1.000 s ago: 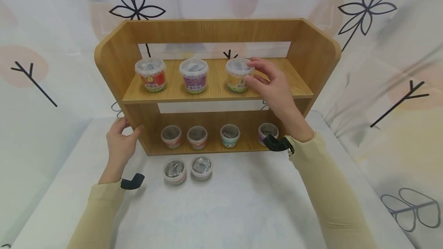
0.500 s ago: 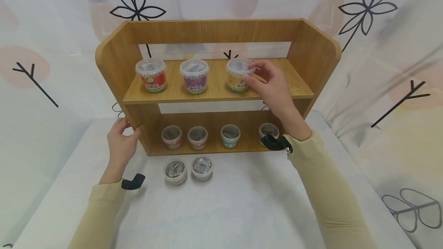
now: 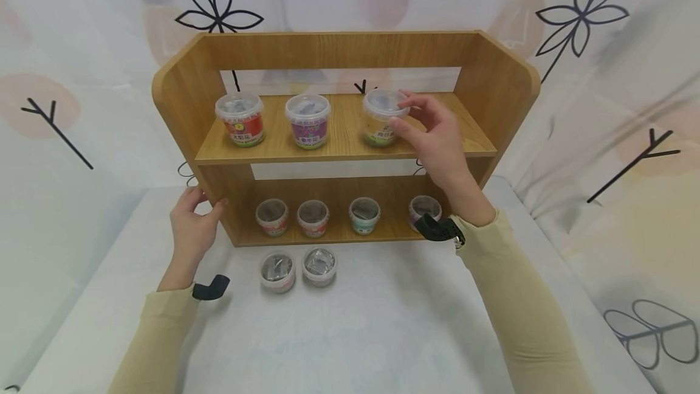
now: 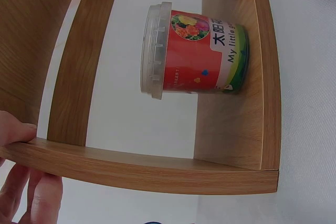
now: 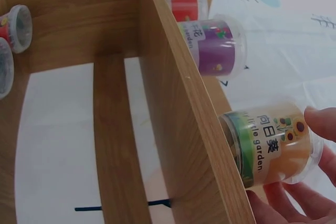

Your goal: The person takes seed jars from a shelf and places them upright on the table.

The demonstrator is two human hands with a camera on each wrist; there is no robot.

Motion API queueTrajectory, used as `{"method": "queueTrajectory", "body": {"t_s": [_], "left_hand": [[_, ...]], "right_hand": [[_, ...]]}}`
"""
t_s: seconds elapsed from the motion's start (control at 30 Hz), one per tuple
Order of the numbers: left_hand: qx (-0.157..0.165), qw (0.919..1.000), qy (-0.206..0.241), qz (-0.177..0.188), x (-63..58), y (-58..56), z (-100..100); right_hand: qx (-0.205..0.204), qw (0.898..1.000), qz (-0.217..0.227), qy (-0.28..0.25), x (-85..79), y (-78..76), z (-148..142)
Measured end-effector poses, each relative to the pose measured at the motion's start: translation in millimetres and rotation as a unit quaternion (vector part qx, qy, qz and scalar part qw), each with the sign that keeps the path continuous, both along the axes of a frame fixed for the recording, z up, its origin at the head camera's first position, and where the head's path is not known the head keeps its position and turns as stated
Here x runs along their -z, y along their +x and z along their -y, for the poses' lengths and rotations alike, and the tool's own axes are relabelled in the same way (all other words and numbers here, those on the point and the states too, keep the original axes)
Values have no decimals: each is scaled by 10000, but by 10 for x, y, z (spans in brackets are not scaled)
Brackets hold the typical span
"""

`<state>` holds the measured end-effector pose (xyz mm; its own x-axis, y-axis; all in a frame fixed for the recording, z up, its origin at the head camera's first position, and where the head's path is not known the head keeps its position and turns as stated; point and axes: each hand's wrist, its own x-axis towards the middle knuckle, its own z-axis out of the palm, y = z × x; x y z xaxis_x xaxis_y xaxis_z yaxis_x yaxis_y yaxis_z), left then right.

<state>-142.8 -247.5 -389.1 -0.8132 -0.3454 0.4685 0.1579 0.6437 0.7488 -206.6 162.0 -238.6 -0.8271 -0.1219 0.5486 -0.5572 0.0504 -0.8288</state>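
A two-tier wooden shelf (image 3: 339,51) stands on the table. My left hand (image 3: 191,227) grips its left side panel low down, thumb inside and fingers outside, as the left wrist view (image 4: 157,174) shows. On the upper tier, my right hand (image 3: 444,145) holds a clear-lidded plastic tub with a yellow label (image 3: 377,128) between thumb and fingers near the lid. The right wrist view shows sunflowers on that tub's label (image 5: 278,140). To its left stand a purple-labelled tub (image 3: 308,132) and a red-labelled tub (image 3: 243,129).
Several smaller tubs line the lower tier, among them a teal one (image 3: 363,222) and a purple one (image 3: 420,207) partly behind my right wrist. Two more tubs, a left one (image 3: 277,275) and a right one (image 3: 319,267), stand on the white table (image 3: 355,333) before the shelf.
My right hand has shifted the yellow-labelled tub slightly to the right along the upper tier. The left hand keeps its grip on the shelf panel.
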Motion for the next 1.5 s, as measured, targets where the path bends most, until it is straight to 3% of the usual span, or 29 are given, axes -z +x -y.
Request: {"method": "queueTrajectory", "body": {"t_s": [0.57, 1.13, 1.5], "left_hand": [[13, 10000, -55, 18, 14, -4, 6], [-3, 10000, -26, 32, -3, 11, -4], [15, 10000, 46, 77, -7, 6, 2]], "right_hand": [[2, 9990, -437, -57, 41, 146, -42], [-232, 9985, -472, -169, 62, 374, -107], [-564, 9979, -311, -65, 208, 569, -160]]}}
